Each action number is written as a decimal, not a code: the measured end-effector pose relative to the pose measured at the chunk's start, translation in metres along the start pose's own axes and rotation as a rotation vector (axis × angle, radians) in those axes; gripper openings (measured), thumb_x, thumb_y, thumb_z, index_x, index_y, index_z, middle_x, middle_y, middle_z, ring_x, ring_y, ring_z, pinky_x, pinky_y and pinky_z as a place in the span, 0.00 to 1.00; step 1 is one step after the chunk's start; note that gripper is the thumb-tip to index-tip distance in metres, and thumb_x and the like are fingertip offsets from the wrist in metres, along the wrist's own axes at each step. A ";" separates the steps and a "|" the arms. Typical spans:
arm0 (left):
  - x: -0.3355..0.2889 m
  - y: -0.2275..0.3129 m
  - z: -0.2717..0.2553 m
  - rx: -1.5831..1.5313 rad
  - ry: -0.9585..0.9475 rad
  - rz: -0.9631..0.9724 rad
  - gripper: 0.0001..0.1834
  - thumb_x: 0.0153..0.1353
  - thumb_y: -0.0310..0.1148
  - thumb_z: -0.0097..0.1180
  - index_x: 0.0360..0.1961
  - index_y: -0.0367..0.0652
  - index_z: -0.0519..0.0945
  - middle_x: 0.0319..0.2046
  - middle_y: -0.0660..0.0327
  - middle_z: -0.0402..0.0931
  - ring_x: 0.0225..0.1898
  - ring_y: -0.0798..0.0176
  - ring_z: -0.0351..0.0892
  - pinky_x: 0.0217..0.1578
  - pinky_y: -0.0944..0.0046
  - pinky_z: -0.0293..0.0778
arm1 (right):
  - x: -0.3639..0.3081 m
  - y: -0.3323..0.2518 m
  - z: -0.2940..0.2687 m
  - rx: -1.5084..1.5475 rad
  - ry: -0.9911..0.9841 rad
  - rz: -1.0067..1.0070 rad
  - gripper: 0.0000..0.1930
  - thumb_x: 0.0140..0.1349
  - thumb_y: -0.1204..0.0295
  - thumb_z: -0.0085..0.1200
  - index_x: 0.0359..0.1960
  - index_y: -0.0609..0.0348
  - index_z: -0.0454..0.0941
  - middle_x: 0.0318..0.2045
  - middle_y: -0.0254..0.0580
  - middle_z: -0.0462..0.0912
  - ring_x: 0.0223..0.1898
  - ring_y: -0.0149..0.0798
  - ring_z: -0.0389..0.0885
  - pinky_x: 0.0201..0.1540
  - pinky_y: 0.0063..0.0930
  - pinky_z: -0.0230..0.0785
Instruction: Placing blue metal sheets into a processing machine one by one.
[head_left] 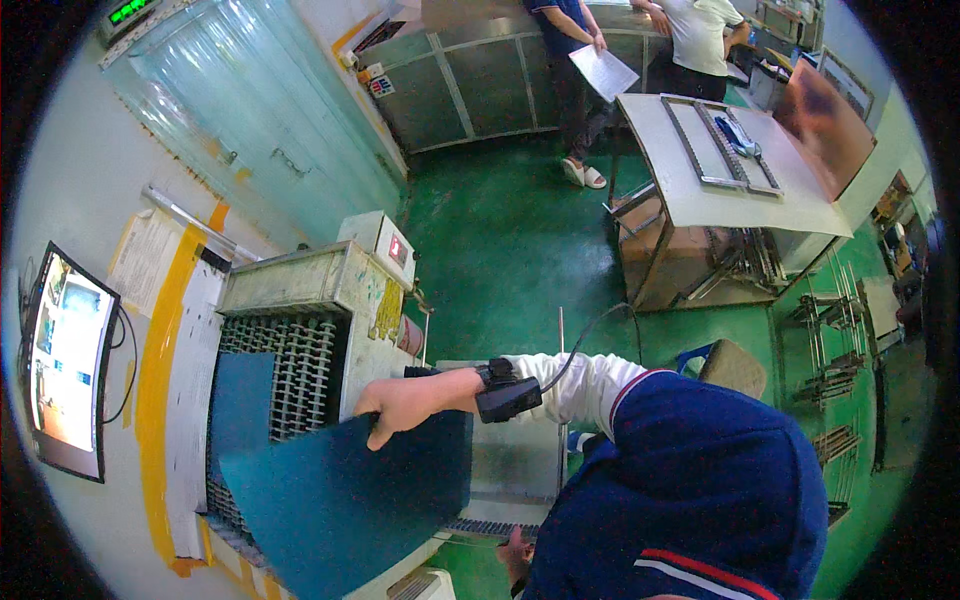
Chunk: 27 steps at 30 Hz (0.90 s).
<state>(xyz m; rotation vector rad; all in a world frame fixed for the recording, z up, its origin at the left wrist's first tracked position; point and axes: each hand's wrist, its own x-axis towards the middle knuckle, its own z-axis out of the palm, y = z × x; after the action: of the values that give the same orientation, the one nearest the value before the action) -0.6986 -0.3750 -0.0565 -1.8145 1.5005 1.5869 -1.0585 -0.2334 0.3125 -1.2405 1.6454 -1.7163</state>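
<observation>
I hold the big teal sheet (340, 500) at its top edge with my right hand (400, 405), fingers pinched on it, low in the frame's middle. My left hand (515, 555) hides below; I cannot tell its grip. The sheet could sag and catch on the roller bed (290, 375).

The large dark teal flat sheet (330, 500) looks matt and finely grained — stiff, not cloth. Under it the grey metal mesh conveyor belt (290, 375) is dull and open-woven, and the green painted floor (500, 250) shines glossy.

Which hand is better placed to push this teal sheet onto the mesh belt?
Right, probably: the right hand grips the teal sheet at its edge beside the mesh belt; the left hand sits low, mostly hidden.
</observation>
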 end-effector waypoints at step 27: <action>0.033 -0.030 -0.017 0.239 -0.066 0.228 0.28 0.44 0.57 0.64 0.24 0.38 0.76 0.17 0.61 0.76 0.17 0.66 0.75 0.18 0.66 0.71 | -0.025 0.098 0.081 1.092 0.281 0.663 0.11 0.58 0.74 0.52 0.43 0.58 0.72 0.39 0.38 0.77 0.39 0.37 0.77 0.42 0.33 0.71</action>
<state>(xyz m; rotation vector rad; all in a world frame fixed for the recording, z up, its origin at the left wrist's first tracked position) -0.6701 -0.3919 -0.0907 -1.4924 1.8314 1.4722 -1.0040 -0.2746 0.2031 0.0575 0.7813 -1.8827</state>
